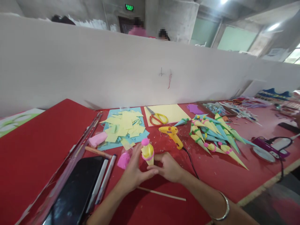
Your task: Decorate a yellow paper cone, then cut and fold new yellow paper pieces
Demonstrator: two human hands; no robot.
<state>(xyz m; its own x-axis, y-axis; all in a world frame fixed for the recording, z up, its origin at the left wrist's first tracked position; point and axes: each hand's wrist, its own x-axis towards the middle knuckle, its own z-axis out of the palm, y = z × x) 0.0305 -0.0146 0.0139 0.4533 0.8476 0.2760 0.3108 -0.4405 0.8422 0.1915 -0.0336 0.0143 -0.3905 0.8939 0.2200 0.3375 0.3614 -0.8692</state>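
Note:
A small paper ice cream cone (pixel 148 153) is upright in front of me, with pale yellow folds, a pink ball on top and a pink band round its rim. My left hand (pixel 133 173) grips it from the left side. From the right, my right hand (pixel 170 168) closes its thumb and fingers round the lower part, where the tip is hidden. Left of the cone lies a bag of pink modelling clay (pixel 124 160). Below both hands, a thin wooden stick (pixel 164 195) rests on the red table (pixel 150 211).
A yellow glue gun (pixel 172 135) and scissors (pixel 156 118) lie beyond my hands. Cut paper pieces (pixel 126 123) are heaped at the left, several finished cones (pixel 212 128) at the right. A black phone (pixel 77 187) and white pens (pixel 106 178) lie near my left arm.

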